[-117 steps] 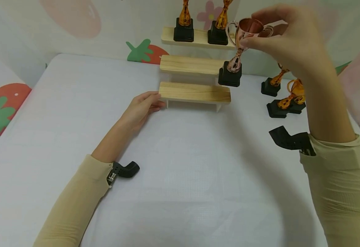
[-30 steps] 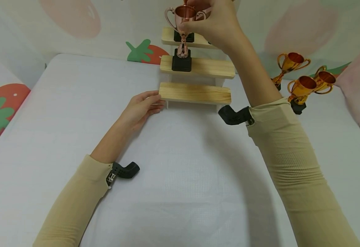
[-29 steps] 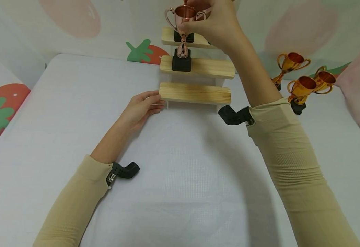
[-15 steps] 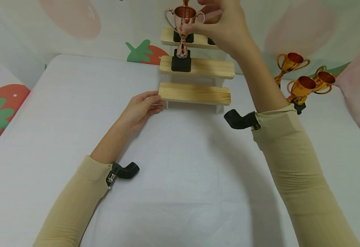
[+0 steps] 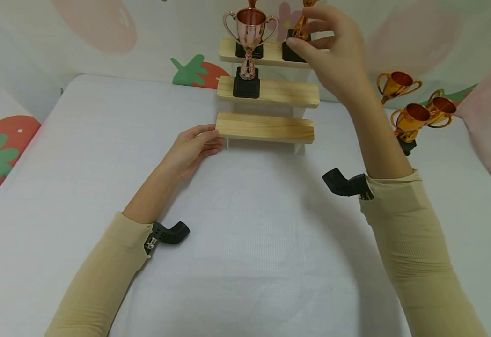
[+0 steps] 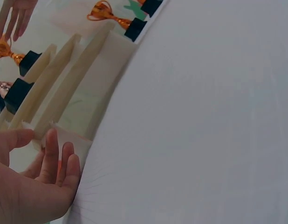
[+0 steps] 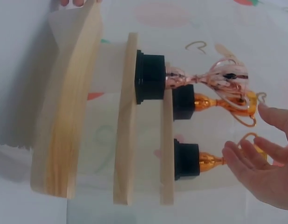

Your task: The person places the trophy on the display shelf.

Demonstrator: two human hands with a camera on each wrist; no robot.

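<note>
My left hand (image 5: 194, 147) holds the left end of a three-tier wooden display stand (image 5: 266, 128), thumb at the lowest plank and fingers beside its white leg. On the middle tier, toward the left, a rose-gold trophy cup (image 5: 250, 32) stands upright on its black base. Two gold trophies are on the top tier: the left trophy (image 7: 183, 102) is mostly behind the rose-gold one, the right trophy (image 5: 292, 49) partly behind my right hand (image 5: 340, 58). That hand is off the rose-gold cup, thumb and fingers parted around nothing. The lowest tier is bare.
Several gold trophies, among them a front cup (image 5: 414, 117) and a rear cup (image 5: 399, 84), stand grouped on the white tablecloth (image 5: 245, 234) right of the stand. Behind is a patterned backdrop (image 5: 123, 37) with strawberries.
My right hand carried the rose-gold trophy left onto the middle tier, let it go, and drew back to the right. My left hand stayed at the stand's end.
</note>
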